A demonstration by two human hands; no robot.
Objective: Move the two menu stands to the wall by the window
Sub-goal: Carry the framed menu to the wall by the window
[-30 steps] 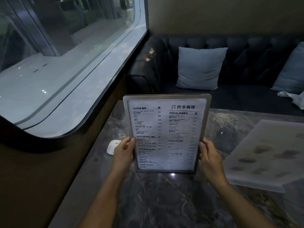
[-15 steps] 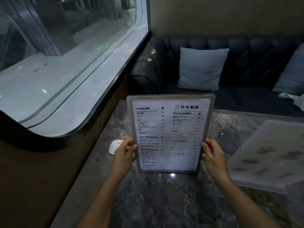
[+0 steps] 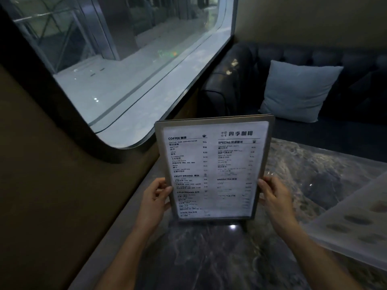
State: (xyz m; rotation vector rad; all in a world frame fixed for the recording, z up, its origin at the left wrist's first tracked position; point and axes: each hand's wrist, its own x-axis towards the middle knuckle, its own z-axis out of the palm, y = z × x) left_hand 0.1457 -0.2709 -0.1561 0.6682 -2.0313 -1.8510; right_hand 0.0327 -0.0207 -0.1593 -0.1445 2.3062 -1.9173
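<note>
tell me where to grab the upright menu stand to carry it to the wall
Grip the menu stand by its two long side edges, low down, one hand from each side. It is a tall, thin, flat panel held upright, so the side frame gives the fingers a narrow edge to pinch. That is how the left hand and right hand hold it now, above the marble table.

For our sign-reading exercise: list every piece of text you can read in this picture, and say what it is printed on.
All on the menu stand held in the left hand and right hand:
"COFFEE"
"SPECIAL"
"FRUIT DRINKS"
"COLD DRINKS"
"GREEN TEA"
"WHITE TEA"
"四季咖啡", top right
Item names and prices: too small and blurred to read.
The second menu at right: no legible text.
</note>
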